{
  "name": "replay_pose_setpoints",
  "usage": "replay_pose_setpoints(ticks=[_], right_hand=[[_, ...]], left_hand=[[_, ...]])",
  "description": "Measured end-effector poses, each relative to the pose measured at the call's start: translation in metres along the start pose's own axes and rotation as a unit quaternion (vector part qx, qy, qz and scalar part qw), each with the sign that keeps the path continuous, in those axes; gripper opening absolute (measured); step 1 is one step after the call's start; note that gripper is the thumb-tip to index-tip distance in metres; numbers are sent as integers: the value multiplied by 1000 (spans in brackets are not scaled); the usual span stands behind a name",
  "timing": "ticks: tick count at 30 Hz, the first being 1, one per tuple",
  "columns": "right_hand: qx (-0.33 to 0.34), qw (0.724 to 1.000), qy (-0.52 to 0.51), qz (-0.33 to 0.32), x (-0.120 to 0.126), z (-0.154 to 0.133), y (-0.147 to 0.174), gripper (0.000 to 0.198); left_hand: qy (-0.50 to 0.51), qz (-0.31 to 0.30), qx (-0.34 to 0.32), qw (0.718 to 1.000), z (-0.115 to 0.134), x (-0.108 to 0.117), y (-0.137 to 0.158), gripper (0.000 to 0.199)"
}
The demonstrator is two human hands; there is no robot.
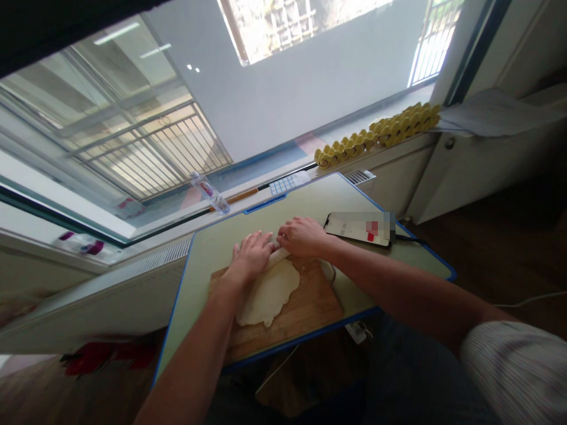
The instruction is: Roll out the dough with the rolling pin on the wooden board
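A thin, pale sheet of dough [269, 295] with a ragged near edge lies on a wooden board [310, 301]. Its far edge ends in a whitish roll [278, 256] under my hands; whether a rolling pin is inside cannot be seen. My left hand [253, 254] rests on the left end of the roll, fingers stretched out and slightly apart. At the right end, my right hand [303, 236] has its fingers curled down over the roll. The hands are close together, thumbs near each other. Both palms are hidden.
The board lies on a small pale green table [212, 242] with blue edging. A lit phone [349, 227] is to the right of my right hand. By the window are a plastic bottle [210, 192] and yellow egg trays [376, 136]. A white cable [279, 369] hangs below.
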State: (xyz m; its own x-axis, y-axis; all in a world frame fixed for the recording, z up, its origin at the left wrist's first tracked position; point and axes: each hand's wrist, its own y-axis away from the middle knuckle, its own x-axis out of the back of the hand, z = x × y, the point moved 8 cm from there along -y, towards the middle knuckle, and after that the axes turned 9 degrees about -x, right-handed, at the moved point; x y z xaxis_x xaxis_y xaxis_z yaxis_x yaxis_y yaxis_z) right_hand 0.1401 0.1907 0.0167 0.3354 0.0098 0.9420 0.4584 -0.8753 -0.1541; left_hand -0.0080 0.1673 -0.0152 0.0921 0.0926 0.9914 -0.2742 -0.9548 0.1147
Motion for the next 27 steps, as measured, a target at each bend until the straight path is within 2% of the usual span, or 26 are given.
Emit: replay_pose_setpoints(ticks=[5,13,19,22,27], right_hand=[[41,999,25,0,-3,-2,1,40],[36,997,6,-65,-8,3,2,42],[17,998,-20,-57,-7,7,-2,49],[16,999,-13,-42,-7,9,-4,44],[29,999,13,-27,-9,6,-3,37]], left_hand=[[11,10,7,1000,2,4,0,49],[-6,61,-1,998,50,18,44,52],[-17,99,-8,995,79,20,73,60],[-5,96,-14,995,76,17,71,61],[22,85,-10,996,45,8,47,60]])
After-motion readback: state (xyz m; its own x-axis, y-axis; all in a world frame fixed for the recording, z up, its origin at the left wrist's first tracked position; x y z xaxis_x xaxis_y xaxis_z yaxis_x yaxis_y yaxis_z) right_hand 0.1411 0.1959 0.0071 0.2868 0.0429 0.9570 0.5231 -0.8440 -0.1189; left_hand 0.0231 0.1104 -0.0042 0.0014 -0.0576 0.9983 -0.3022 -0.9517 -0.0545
